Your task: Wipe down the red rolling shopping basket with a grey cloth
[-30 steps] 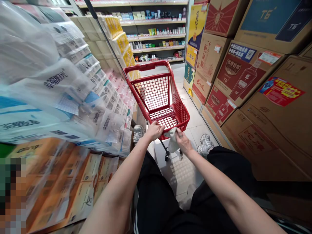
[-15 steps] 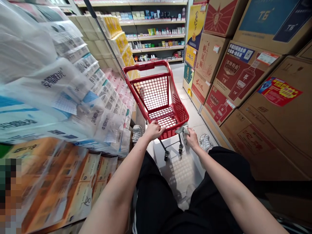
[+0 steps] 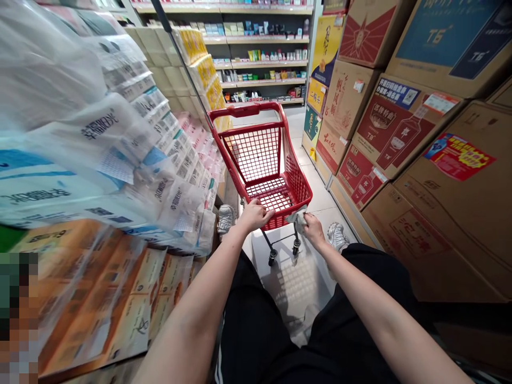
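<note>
Between my knees stands a red shopping cart [image 3: 261,156] with a plastic mesh basket and small black wheels. My left hand [image 3: 256,215] is closed over the near rim of the basket, at its left part. A crumpled pale grey cloth [image 3: 297,216] is gripped in the fingers of my right hand [image 3: 313,229], against the outside of the rim near its right corner. A dark pole [image 3: 182,58] rises at the cart's far left, by the handle.
Plastic-wrapped paper packs [image 3: 120,133] are piled high on the left, with orange-brown packs [image 3: 92,293] below. Stacked cartons [image 3: 400,122] line the right side. Shelves of small bottles and boxes [image 3: 264,56] stand at the back, beyond the tiled floor [image 3: 318,184].
My right hand and the cloth have moved slightly left and up along the near rim. My left hand keeps its hold on the cart. The view has shifted a little.
</note>
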`<act>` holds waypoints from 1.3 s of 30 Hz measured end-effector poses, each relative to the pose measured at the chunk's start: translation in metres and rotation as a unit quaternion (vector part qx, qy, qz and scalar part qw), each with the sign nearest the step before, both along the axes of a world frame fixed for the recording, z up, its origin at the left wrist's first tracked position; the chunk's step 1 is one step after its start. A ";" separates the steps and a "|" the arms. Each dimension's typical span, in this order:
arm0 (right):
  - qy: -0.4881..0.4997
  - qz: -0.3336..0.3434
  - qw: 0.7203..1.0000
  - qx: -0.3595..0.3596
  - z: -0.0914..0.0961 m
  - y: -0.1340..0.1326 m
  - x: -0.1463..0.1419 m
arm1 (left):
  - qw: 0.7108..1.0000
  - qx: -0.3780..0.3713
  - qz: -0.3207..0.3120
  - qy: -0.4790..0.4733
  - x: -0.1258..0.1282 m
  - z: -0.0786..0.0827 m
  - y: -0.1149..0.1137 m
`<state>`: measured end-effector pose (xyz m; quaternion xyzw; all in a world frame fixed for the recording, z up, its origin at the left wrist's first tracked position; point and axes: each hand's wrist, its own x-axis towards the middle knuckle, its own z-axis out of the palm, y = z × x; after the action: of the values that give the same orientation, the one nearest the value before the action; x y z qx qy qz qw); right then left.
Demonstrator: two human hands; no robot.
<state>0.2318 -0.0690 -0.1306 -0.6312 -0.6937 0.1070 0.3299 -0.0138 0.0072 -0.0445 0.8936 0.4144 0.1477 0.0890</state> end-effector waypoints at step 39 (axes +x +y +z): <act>-0.239 0.025 0.968 -0.072 0.039 -0.006 -0.075 | 0.999 -0.021 0.034 0.010 0.006 0.002 0.001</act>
<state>0.1567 -0.0748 -0.0919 -0.6427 -0.7587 0.0106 0.1053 -0.0076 0.0085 -0.0420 0.8784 0.4484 0.1326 0.0987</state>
